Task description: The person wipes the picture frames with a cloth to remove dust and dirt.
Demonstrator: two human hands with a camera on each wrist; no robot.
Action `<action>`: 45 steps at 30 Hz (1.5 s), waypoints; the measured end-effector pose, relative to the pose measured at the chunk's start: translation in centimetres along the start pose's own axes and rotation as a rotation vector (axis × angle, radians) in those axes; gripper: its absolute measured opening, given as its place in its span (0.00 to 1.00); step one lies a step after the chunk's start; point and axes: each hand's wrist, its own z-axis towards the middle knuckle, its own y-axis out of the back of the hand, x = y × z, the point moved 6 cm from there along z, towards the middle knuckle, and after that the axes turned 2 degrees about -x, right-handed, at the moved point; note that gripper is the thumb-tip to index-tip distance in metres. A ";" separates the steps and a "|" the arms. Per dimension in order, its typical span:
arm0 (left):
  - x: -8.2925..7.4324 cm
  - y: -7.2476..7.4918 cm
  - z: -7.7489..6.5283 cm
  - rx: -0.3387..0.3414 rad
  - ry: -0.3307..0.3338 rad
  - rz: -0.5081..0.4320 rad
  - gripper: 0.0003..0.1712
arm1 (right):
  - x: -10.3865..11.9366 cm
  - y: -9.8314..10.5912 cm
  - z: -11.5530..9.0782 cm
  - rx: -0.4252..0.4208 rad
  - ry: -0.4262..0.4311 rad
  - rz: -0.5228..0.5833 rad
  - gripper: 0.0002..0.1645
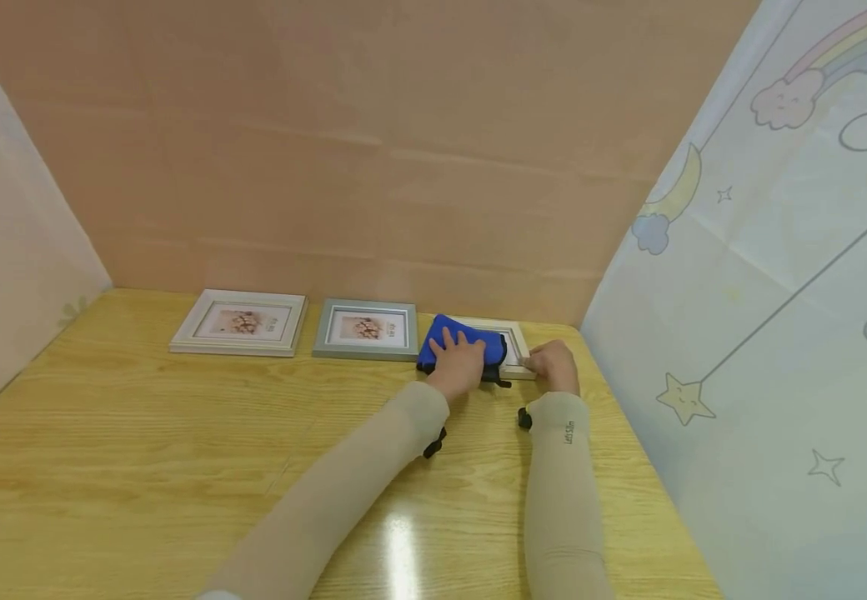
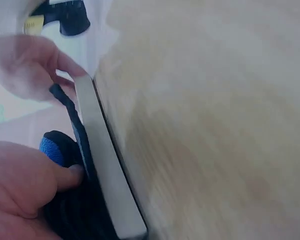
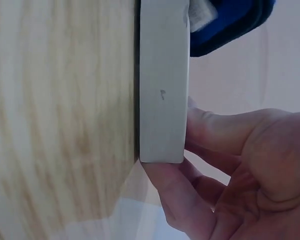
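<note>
Our left hand (image 1: 456, 360) presses the blue cloth (image 1: 463, 343) flat, hiding most of the white frame (image 1: 518, 343). Our right hand (image 1: 553, 362) pinches the frame's corner on the desk (image 1: 141, 433). The sleeve print is too small to read.

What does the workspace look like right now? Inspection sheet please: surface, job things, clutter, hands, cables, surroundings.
Surface: wooden table, glare patch near front.
Job's things: blue cloth lying on the rightmost picture frame.
Clutter: white frame and grey frame lying flat by the back wall.
Grippers: left hand presses the cloth; right hand grips the frame's corner.
Cables: nothing seen.
Surroundings: peach back wall, printed sheet on the right.
</note>
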 end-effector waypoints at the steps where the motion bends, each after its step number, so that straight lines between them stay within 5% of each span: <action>1: 0.3 0.0 0.5 -0.006 0.012 -0.008 0.34 | 0.0 0.0 0.0 0.003 -0.004 0.002 0.28; 6: 1.2 0.2 2.8 -0.025 0.052 -0.002 0.34 | 0.3 0.1 -0.1 0.008 -0.014 0.010 0.28; 13: 0.9 -0.1 4.2 -0.027 -0.017 -0.042 0.37 | 0.2 -0.1 0.0 0.001 -0.008 0.016 0.26; 19: 0.0 -0.5 3.7 -0.022 -0.118 -0.057 0.38 | 0.0 -0.1 -0.1 -0.009 -0.014 0.009 0.20; 24: -0.6 -1.3 3.2 0.005 -0.167 -0.035 0.38 | -0.2 -0.4 0.0 0.022 -0.045 0.002 0.26; 34: 1.8 -0.3 3.1 -0.100 0.020 0.109 0.32 | -0.3 -0.1 -0.7 0.019 -0.086 0.071 0.30; 45: 0.4 -0.4 -0.5 -0.063 -0.017 0.035 0.35 | -0.1 0.2 -1.2 0.022 -0.098 0.082 0.30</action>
